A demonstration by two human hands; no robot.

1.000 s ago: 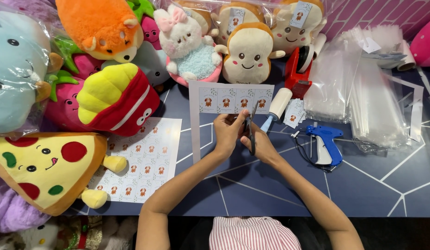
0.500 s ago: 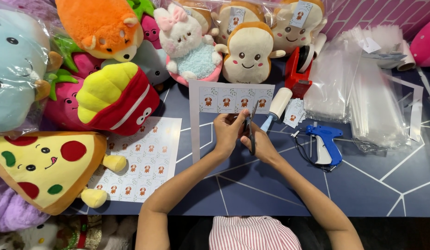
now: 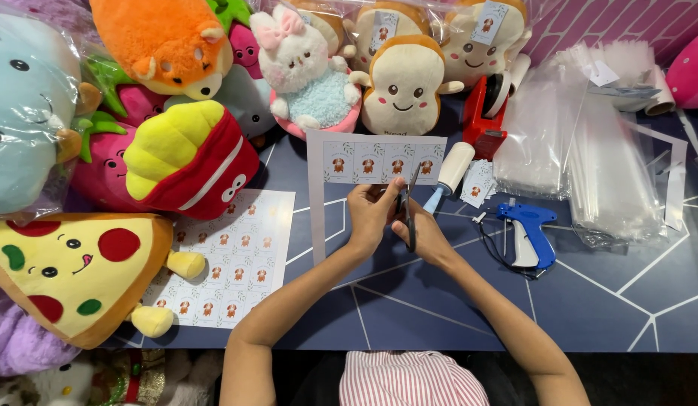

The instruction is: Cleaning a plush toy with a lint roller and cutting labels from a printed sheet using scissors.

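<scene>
My left hand (image 3: 370,214) pinches the lower edge of a white paper strip (image 3: 368,156) printed with a row of small pictures. My right hand (image 3: 424,234) grips black scissors (image 3: 408,207), whose blades point up into the strip's lower edge beside the left fingers. The strip is L-shaped, with a narrow white margin (image 3: 316,218) running down its left side. Both hands meet above the dark blue table (image 3: 604,301).
A full printed label sheet (image 3: 240,263) lies left of my arms. Plush toys crowd the left and far side: a pizza slice (image 3: 71,274), fries (image 3: 187,158), a toast (image 3: 403,84). A blue tagging gun (image 3: 528,231), red tape dispenser (image 3: 486,113) and clear bags (image 3: 589,150) sit right.
</scene>
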